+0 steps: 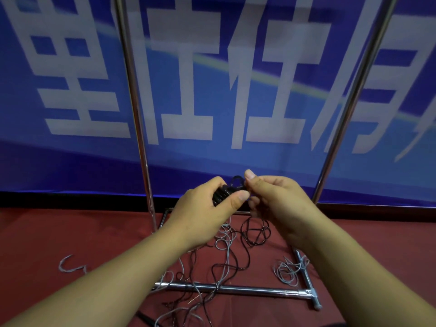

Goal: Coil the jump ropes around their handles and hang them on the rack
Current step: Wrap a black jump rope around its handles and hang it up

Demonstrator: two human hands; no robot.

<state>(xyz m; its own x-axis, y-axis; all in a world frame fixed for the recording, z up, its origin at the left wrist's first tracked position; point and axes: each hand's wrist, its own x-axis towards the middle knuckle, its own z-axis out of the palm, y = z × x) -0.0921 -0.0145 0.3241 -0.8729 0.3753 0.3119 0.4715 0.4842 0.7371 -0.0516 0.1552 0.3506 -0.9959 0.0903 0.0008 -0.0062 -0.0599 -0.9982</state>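
Note:
My left hand grips the black handles of a jump rope, with black cord wound around them. Just to its right, my right hand pinches a small loop of the black rope above the handles. The loose end of the black rope hangs down to the floor in curls. A grey jump rope lies tangled with it on the red carpet. Both hands sit in front of the chrome rack, between its two uprights.
The rack's chrome base bar crosses the floor below my arms, with a side foot at the right. More grey cord lies at the right and far left. A blue banner hangs behind the rack.

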